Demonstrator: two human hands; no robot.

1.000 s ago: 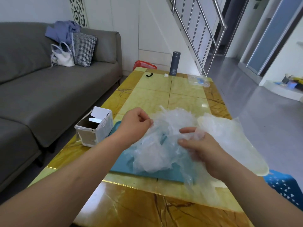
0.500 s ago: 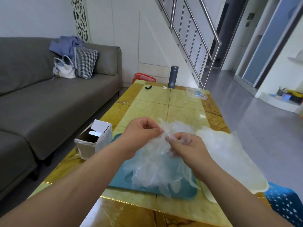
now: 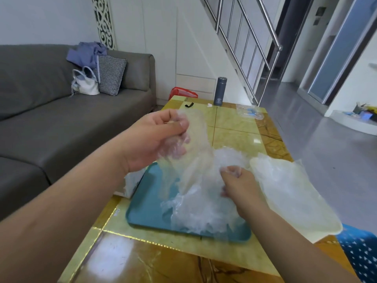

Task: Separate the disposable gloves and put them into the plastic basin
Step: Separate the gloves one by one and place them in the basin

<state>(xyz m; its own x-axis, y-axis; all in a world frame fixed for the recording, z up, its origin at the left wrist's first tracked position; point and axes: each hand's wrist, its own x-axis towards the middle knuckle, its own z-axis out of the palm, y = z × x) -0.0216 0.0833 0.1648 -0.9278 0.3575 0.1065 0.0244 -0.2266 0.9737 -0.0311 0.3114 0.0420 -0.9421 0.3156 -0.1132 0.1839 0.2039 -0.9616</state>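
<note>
Pinching one glove (image 3: 195, 160) between thumb and curled fingers, the left hand (image 3: 155, 141) holds it raised above the teal tray (image 3: 146, 209) while the right hand (image 3: 238, 186) grips the crumpled pile (image 3: 204, 211) lying there, evidently anchoring it so a single glove peels free

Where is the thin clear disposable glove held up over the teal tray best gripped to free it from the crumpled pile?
Probably its upper edge, pinched from above, as the left hand does. The thin clear disposable glove hangs limp, its lower end trailing into the crumpled pile on the teal tray. The right hand grips that pile, so an upward pull should peel it off.
</note>
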